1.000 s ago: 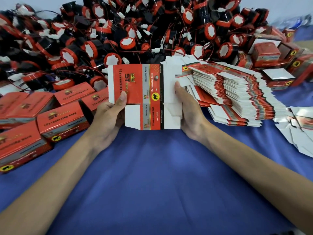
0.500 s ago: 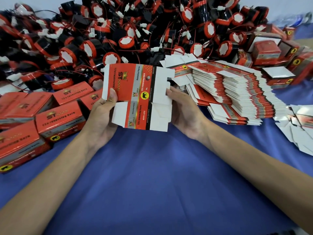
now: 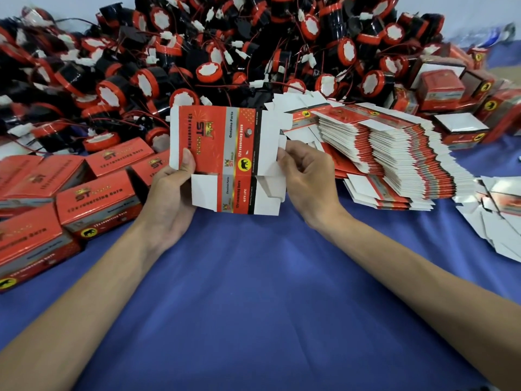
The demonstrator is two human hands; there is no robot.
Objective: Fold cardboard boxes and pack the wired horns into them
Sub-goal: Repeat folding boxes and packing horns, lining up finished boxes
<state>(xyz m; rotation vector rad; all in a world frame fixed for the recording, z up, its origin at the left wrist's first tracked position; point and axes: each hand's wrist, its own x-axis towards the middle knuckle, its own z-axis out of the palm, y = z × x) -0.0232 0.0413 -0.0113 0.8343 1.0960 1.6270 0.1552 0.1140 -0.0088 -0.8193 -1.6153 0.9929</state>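
Head view: flat box (image 3: 222,153) held up off the surface (image 3: 253,292), between my hands. Left hand (image 3: 169,198) fingers pinch its left edge, right hand (image 3: 310,176) fingers pinch the right white flap. Creases run away from me. Horns (image 3: 225,52) are piled beyond, neither hand nearer.

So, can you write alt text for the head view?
Left hand and right hand hold a flat red cardboard box blank over a blue cloth. Behind: a heap of black and red wired horns, folded red boxes left, stacked flat blanks right.

A blue cloth (image 3: 253,292) covers the work surface; a pale wall (image 3: 468,12) stands behind, evenly lit
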